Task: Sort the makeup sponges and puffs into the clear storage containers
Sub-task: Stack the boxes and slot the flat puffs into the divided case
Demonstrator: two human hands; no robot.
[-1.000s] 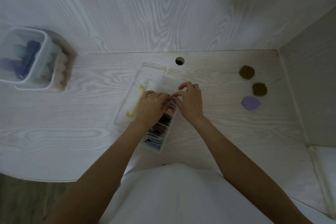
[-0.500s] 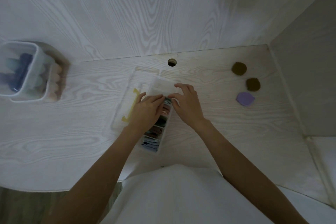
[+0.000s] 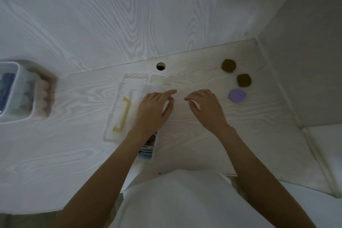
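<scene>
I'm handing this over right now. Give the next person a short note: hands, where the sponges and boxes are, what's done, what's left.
Left hand: open, fingers relaxed, over the narrow clear box, holding nothing.
Right hand: open, above the bare desk, holding nothing.
The narrow box already holds a row of sponges; its lid with the yellow handle lies beside it on the left.
The big clear tub at far left holds blue and beige pieces.
Left to sort: two brown puffs and a purple sponge, loose on the desk to the right.
</scene>
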